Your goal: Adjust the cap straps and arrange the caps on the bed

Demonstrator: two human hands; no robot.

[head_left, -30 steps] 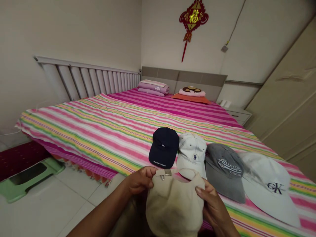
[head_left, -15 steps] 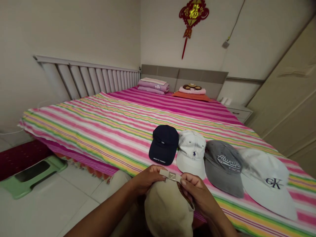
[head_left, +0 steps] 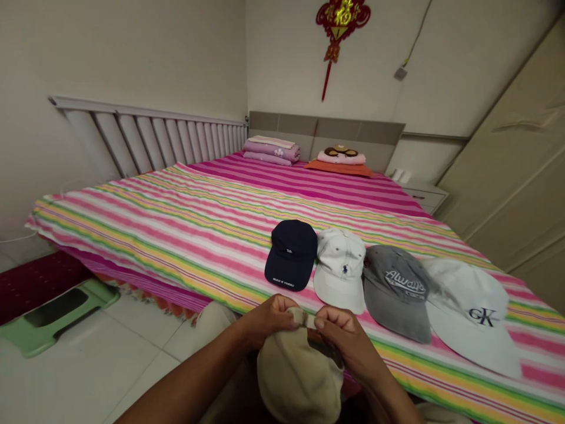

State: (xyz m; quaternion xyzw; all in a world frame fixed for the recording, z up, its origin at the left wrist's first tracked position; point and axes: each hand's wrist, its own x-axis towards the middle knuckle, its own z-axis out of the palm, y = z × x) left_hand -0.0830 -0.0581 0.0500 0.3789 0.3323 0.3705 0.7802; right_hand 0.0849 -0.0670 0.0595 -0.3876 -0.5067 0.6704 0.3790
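I hold a beige cap (head_left: 295,377) in front of me, at the near edge of the bed. My left hand (head_left: 267,318) and my right hand (head_left: 342,335) are both closed, pinching the cap's back strap between their fingertips. Just beyond my hands a row of caps lies on the striped bedspread (head_left: 176,218): a navy cap (head_left: 289,253), a white cap with a small emblem (head_left: 339,268), a grey cap with white lettering (head_left: 395,288) and a white cap with dark letters (head_left: 470,312).
Folded bedding (head_left: 271,150) and a pillow stack (head_left: 342,160) lie by the headboard. A white slatted rail (head_left: 154,138) runs along the left wall. A green stool (head_left: 53,312) stands on the tiled floor at left. A nightstand (head_left: 424,194) and wardrobe (head_left: 516,171) are at right.
My right hand moved from the cap's side up to the back strap, and both hands drew together on it. The cap sank lower and its strap folded in between the fingers.
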